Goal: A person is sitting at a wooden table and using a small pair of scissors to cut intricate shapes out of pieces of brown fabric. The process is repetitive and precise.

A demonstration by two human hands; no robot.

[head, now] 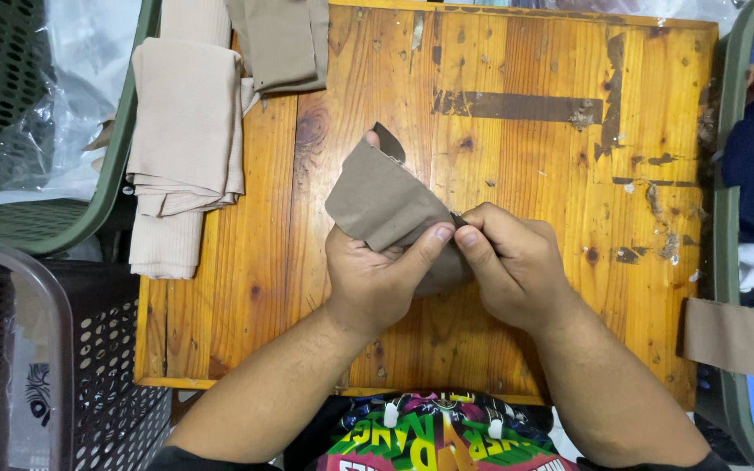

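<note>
Both hands meet over the middle of the wooden tabletop [517, 288], each pinching the same small taupe cloth piece [381, 202]. Left hand [368, 283]: fingers closed on the cloth's near edge, thumb pressed flat on top, one fingertip poking out at the far tip, likely propping the fabric up from underneath. Right hand [512, 266]: fingers also closed, thumb and forefinger nipping the right corner right beside the left thumb. The tight two-thumb pinch looks like it is there to keep an edge or seam lined up. The cloth is lifted off the wood, tilted, with a darker underside showing at the far tip.

Far left: a stack of folded beige fabric [185, 148] hangs partly over the tabletop's left edge, with more beige pieces [281, 39] just beyond it, probably parked within reach. A green basket [119, 166] with clear plastic sits left of the tabletop; a dark perforated bin [106, 384] is near left. Right side: another green basket [728, 262] with dark blue and light clothing, and a beige strip [735, 336] draped over its rim.
</note>
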